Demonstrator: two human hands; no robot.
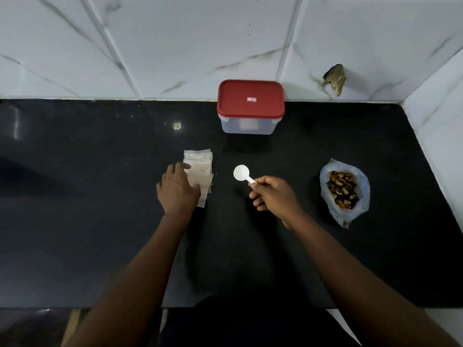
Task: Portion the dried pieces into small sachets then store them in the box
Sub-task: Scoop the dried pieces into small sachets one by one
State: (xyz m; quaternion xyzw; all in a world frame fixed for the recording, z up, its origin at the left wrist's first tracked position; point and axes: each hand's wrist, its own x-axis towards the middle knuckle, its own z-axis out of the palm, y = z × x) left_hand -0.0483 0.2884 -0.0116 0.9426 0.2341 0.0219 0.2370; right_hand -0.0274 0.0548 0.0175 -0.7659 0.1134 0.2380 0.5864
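on black stone counter (100,221), left hand (178,189) presses flat on small clear plastic sachets (200,169); right hand (273,195) pinches white plastic scoop (242,174).

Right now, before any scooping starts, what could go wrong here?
1. The left hand rests on a loose, fanned stack of sachets; several could lift together or scatter.
2. The right hand has its grip at the very end of the spoon handle, so a loaded scoop may tip.
3. The bag of dried pieces slumps open and could spill when dipped into.
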